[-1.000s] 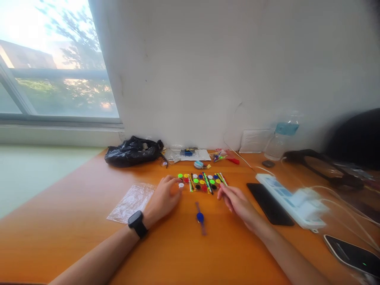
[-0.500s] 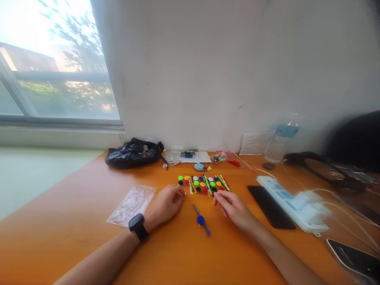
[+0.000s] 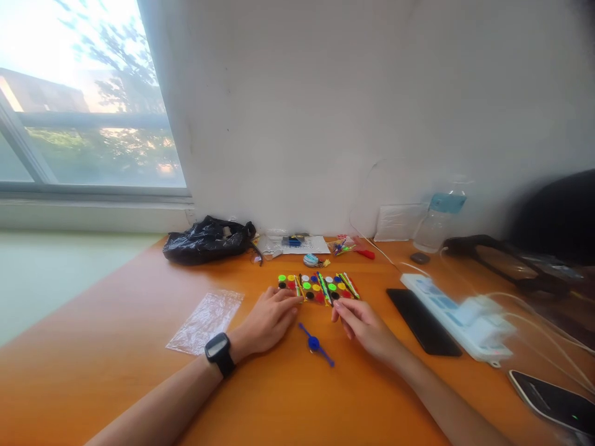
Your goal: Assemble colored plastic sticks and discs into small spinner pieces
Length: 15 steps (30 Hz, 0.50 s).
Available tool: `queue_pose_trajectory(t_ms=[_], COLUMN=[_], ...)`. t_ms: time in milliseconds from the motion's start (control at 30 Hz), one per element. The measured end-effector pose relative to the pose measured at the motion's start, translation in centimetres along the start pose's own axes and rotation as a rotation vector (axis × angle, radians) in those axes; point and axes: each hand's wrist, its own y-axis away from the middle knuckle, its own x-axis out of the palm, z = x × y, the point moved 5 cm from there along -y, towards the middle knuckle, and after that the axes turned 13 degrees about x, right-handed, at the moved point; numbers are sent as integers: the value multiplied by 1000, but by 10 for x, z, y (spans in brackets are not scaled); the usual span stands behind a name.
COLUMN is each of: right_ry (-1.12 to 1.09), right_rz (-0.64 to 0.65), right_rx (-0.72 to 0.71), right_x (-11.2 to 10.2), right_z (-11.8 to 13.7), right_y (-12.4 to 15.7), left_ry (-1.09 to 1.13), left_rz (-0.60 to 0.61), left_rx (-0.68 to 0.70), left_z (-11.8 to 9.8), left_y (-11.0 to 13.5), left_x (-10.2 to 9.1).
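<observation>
- Blue piece [image 3: 314, 344]: on the table [image 3: 260, 409]
- Left hand [image 3: 268, 321]: left of it, fingers loosely extended
- Right hand [image 3: 369, 328]: right of it, fingertips pinched (on what, cannot tell)
- Clear bag [image 3: 207, 319]: farther left of it
- Black bag [image 3: 202, 243]: behind-left of it, contents mostly hidden

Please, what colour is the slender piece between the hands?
The slender piece is blue, best seen in the head view.

Hold of right grip [image 3: 365, 323] unclear; phone [image 3: 553, 401] cut by right edge.
</observation>
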Motion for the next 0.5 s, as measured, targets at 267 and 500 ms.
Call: queue_pose_trajectory(t_ms=[267,500], right_ry=[6,25], right_rz=[-1,7], right_rx=[-9,-16], right_x=[1,1], right_z=[2,1], right_y=[1,0], left_ry=[-23,-33], left_rz=[-17,-67], left_rx=[-7,-56], left_z=[0,-1], left_y=[0,0], left_x=[1,-5])
